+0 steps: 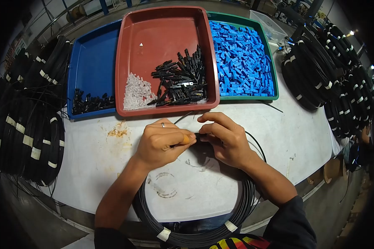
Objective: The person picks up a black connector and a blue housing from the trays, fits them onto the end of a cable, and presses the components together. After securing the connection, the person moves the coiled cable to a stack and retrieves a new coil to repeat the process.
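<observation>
My left hand (164,141) is closed in a pinch, with orange tape round a digit and a ring on one finger. Its fingertips meet those of my right hand (225,139) over a small black connector part (198,137), mostly hidden by the fingers. The right thumb and fingers bend in on that part, the index finger raised higher. Below the hands, a coil of black cable (247,195), bound with white tape, lies over the table's front edge and my lap. One loose strand curves up beside my right hand.
A red tray (162,12) holds black connector parts (183,79) and clear pieces (137,92). Beside it stand a blue tray (93,50) with black parts and a green tray (275,83) of blue clips (241,60). Cable coils (27,141) flank the white table (91,178) on both sides.
</observation>
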### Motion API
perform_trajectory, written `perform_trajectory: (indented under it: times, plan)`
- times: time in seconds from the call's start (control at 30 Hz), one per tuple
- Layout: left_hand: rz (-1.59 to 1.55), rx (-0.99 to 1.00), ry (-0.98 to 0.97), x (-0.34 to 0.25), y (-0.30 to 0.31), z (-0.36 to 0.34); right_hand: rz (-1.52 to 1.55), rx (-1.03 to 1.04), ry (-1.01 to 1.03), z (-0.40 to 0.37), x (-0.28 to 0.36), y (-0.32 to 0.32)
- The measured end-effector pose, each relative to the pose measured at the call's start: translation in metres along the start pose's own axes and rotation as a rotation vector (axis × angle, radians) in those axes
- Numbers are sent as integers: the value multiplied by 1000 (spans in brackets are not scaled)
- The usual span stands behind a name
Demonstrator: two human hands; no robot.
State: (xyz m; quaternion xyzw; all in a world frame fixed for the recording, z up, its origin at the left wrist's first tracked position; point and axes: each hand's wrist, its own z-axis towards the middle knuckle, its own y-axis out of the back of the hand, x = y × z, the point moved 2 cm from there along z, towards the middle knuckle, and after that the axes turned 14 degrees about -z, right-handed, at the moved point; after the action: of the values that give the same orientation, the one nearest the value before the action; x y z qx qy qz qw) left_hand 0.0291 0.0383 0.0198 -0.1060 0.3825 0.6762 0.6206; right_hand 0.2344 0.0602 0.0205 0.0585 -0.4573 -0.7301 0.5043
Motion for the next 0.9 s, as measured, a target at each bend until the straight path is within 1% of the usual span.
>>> perform_trajectory:
  times: [0.03,0.07,0.13,0.2,0.23,0.3,0.37,0.43,0.47,0.53,0.57,0.63,0.67,0.73,0.77,0.8,0.87,0.9]
  plan:
    - [6,24,-39,-1,-1,0,2,1,-2,-1,0,-1]
    - [6,26,-37,0,-2,1,18,11,-22,-2,0,-1]
    - [29,37,-131,0,-3,2,35,18,-45,-3,1,-2]
    - [59,57,-155,-3,-3,5,53,14,-103,-2,2,-2]
    - [89,72,-180,-4,-3,6,57,19,-102,-1,3,-1]
    - [106,67,-181,-4,-4,5,100,121,-202,3,3,-1]
    - [121,66,-190,-3,-3,4,89,106,-160,4,1,-3]
    - [36,11,-111,0,-2,3,54,24,-89,4,1,-3]
    - [35,8,-111,1,-1,2,53,26,-88,5,4,0]
    - [-70,-21,35,4,1,1,68,54,-224,7,10,8]
    - [-69,-21,35,5,0,1,69,54,-224,6,7,6]
    - [-129,-1,52,7,-2,-1,-29,-44,-24,2,4,2]
    - [-128,3,53,6,-2,0,-53,-48,-9,3,5,1]
    - [3,22,-128,1,0,5,-48,-39,-23,2,3,-1]
    - [8,26,-139,1,0,7,-44,-21,-41,1,2,-2]
    - [-12,2,-107,2,-1,7,-26,-17,-59,2,2,-2]
    - [-42,-29,-49,4,-1,4,-22,-46,-59,5,6,1]
    - [-33,-28,-57,4,0,4,-15,-66,-61,8,9,3]
